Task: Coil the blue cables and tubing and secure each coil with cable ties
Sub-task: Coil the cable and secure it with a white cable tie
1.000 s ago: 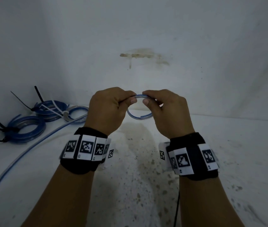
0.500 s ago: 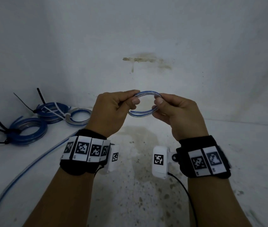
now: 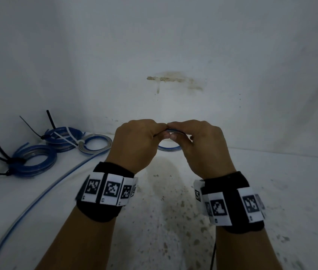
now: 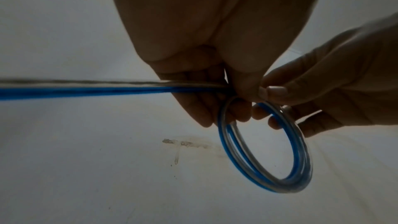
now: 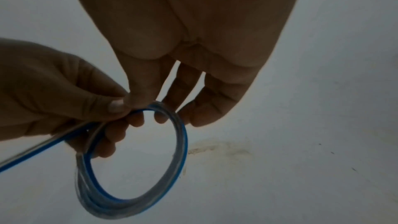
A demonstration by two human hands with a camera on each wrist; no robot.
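A small coil of blue and clear tubing hangs below my two hands, held above the white surface. My left hand pinches the top of the coil between thumb and fingers, and the tubing's loose run leads off to the left from it. My right hand pinches the same top part of the coil right beside the left thumb. The loose tubing trails down across the surface to the lower left.
Three tied coils lie at the back left: one with black ties, one with black and white ties, a paler one. The white wall rises close behind, with a brown stain. The surface is speckled.
My hands have drawn together at the top of the coil, thumbs now touching. The right wrist has rolled back over, and the coil hangs lower, mostly hidden behind the fingers.
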